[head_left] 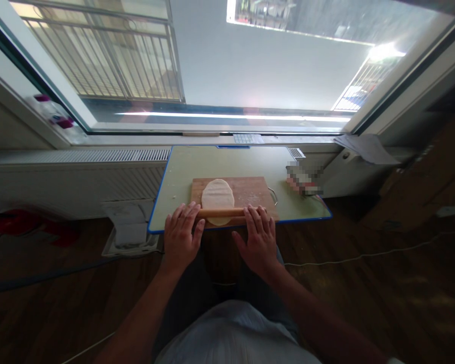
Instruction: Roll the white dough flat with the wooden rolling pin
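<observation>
A flat oval sheet of dough lies on a wooden cutting board with a metal handle at its right end. Across the near part of the dough rests a wooden rolling pin. My left hand is closed over the pin's left end, its fingers curved on top and the thumb apart. Over the right end, my right hand holds the pin in the same way, fingers on top and thumb pointing inward. The pin's ends are hidden under my fingers. White flour marks show on the board's right half.
Beneath the board is a pale green tabletop with a blue edge. A blurred-out item lies on its right side. Behind stand a radiator and a large window. A bottle stands at the left of the sill; papers lie at the right.
</observation>
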`<state>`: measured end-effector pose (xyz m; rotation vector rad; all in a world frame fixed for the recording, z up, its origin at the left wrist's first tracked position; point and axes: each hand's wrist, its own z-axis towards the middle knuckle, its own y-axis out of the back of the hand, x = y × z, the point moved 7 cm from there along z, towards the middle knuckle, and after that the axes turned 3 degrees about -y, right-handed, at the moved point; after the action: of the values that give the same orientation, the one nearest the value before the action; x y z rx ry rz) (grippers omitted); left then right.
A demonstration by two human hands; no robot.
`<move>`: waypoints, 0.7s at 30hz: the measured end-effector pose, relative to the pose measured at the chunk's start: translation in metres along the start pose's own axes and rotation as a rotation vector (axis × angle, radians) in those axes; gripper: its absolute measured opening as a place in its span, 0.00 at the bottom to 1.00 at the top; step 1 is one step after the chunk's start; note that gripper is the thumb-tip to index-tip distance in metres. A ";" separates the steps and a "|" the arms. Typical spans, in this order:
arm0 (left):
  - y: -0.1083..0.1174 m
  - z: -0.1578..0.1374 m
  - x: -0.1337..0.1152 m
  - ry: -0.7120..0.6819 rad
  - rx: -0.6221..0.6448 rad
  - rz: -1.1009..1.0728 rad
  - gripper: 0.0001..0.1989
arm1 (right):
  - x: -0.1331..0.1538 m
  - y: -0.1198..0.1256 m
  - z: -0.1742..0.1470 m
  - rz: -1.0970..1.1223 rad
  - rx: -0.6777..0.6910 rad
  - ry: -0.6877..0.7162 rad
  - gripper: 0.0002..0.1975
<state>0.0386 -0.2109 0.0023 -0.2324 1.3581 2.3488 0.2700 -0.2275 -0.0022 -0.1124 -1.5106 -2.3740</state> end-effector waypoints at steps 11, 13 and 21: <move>0.000 -0.003 0.000 0.019 -0.008 -0.006 0.25 | 0.001 0.000 -0.004 -0.022 -0.010 0.005 0.37; -0.001 0.002 -0.001 0.024 0.016 0.009 0.26 | 0.000 -0.001 0.002 -0.024 0.002 -0.002 0.36; -0.008 0.037 0.002 0.081 0.154 0.079 0.30 | -0.001 -0.009 0.034 -0.006 0.051 -0.070 0.34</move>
<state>0.0424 -0.1755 0.0145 -0.2340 1.6054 2.3061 0.2644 -0.1929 0.0044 -0.1813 -1.6044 -2.3575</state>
